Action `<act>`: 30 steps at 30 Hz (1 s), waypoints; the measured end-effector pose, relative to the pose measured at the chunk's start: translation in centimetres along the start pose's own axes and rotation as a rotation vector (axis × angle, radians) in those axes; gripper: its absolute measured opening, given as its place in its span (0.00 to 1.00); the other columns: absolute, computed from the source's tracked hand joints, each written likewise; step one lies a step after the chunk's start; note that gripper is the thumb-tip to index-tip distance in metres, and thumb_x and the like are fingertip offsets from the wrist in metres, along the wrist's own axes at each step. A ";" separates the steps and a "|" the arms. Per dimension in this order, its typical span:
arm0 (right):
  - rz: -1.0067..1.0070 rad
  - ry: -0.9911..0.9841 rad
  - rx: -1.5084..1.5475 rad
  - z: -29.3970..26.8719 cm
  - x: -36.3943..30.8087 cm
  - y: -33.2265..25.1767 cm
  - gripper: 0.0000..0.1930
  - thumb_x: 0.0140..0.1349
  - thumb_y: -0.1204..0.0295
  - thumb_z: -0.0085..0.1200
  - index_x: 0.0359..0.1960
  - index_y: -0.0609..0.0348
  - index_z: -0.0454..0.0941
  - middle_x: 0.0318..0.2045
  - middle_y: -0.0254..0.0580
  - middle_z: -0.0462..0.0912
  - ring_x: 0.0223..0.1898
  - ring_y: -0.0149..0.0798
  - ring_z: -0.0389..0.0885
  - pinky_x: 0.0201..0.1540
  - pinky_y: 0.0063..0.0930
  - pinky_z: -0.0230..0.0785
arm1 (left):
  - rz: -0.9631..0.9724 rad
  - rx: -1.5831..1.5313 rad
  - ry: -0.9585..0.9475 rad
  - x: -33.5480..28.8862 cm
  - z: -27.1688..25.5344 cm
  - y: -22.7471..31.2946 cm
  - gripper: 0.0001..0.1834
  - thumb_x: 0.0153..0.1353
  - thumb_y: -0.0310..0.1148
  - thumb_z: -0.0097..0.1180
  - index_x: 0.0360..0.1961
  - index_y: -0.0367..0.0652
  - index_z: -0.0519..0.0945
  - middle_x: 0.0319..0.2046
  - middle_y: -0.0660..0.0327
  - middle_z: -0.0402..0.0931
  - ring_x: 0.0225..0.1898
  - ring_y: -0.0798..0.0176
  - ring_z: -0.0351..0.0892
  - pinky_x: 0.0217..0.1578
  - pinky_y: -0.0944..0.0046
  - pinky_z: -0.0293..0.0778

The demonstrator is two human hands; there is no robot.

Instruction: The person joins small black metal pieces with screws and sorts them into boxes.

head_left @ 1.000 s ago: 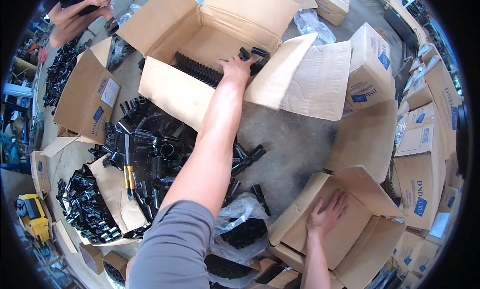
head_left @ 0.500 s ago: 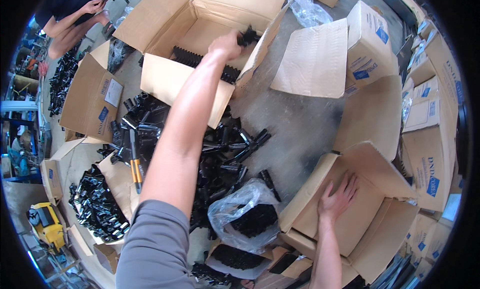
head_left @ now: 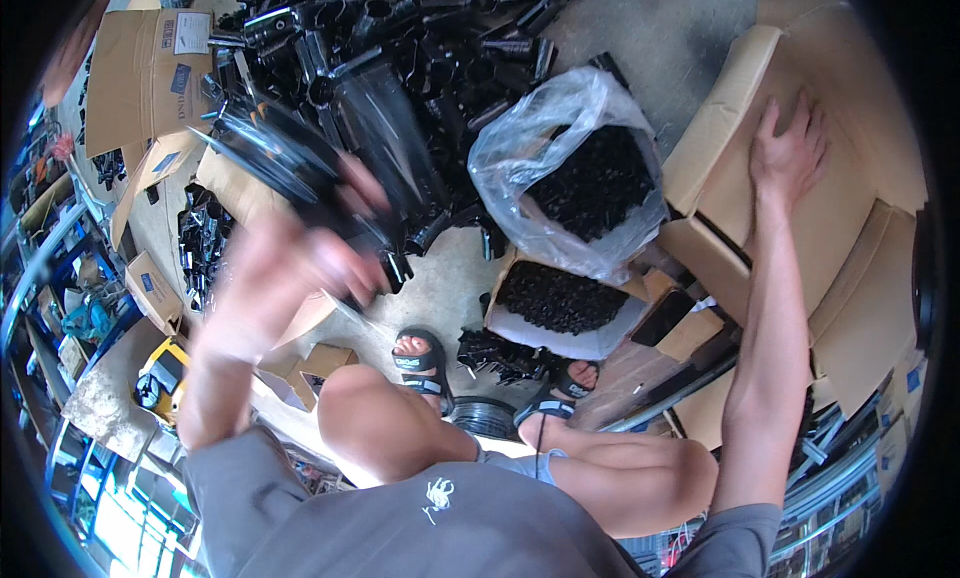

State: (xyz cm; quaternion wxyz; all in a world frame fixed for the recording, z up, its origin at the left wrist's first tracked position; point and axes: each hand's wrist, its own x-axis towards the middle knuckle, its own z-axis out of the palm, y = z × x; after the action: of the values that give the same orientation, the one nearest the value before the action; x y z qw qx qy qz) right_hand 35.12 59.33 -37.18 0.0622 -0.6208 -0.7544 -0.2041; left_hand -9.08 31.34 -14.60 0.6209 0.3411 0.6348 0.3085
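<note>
My right hand (head_left: 790,155) lies flat with spread fingers on the inner cardboard of an open carton (head_left: 850,248) at the right. My left hand (head_left: 315,263) is smeared by motion, at the left edge of a large pile of black tubular parts (head_left: 385,88). Dark, glossy streaked shapes (head_left: 270,153) blur beside its fingers; whether it holds them I cannot tell. Between the pile and the carton stands a clear plastic bag (head_left: 500,168) holding many small black pieces (head_left: 595,183).
Below the bag sits a box of small black pieces (head_left: 560,300), with more loose ones (head_left: 500,356) around it. A labelled carton (head_left: 140,88) stands at the upper left. My sandalled feet (head_left: 420,358) and knees are close in front. A yellow machine (head_left: 165,373) is at the left.
The view has swung down toward my body. My left hand has come back from the far carton to the pile's left side. My right hand stays flat in the right carton.
</note>
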 end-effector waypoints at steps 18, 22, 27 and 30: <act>-0.020 0.001 0.018 2.1 -1.0 1.2 0.36 0.72 0.37 0.39 0.75 0.40 0.66 0.75 0.40 0.65 0.77 0.42 0.58 0.78 0.50 0.44 | -0.325 0.684 -0.230 -11.1 8.2 -29.4 0.42 0.60 0.38 0.68 0.67 0.34 0.58 0.31 0.36 0.80 0.37 0.29 0.82 0.40 0.41 0.78; -0.012 0.020 0.021 2.2 -1.0 1.1 0.36 0.72 0.37 0.38 0.75 0.40 0.66 0.76 0.40 0.65 0.77 0.42 0.58 0.78 0.49 0.44 | -0.417 0.561 -0.005 -12.5 7.8 -29.0 0.36 0.62 0.38 0.67 0.64 0.33 0.65 0.36 0.36 0.82 0.44 0.33 0.84 0.44 0.44 0.78; -0.004 -0.002 0.024 1.7 -0.9 0.8 0.36 0.72 0.37 0.38 0.75 0.40 0.66 0.76 0.40 0.65 0.78 0.42 0.57 0.78 0.50 0.43 | -0.484 0.354 0.382 -10.8 10.0 -27.1 0.36 0.61 0.41 0.69 0.62 0.29 0.69 0.50 0.35 0.81 0.54 0.32 0.81 0.54 0.49 0.77; -0.012 0.016 0.024 1.5 -1.1 0.6 0.36 0.72 0.37 0.39 0.75 0.40 0.66 0.76 0.40 0.64 0.77 0.42 0.58 0.78 0.49 0.44 | -0.208 0.564 0.311 -11.1 10.5 -29.8 0.49 0.57 0.45 0.73 0.70 0.29 0.61 0.58 0.34 0.75 0.58 0.32 0.77 0.58 0.47 0.75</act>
State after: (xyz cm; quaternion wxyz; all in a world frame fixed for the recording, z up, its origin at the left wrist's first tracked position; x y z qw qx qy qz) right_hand 36.21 59.03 -38.77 0.0743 -0.6137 -0.7601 -0.2002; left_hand -0.14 4.71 -32.90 0.4258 0.3816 0.8138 0.1040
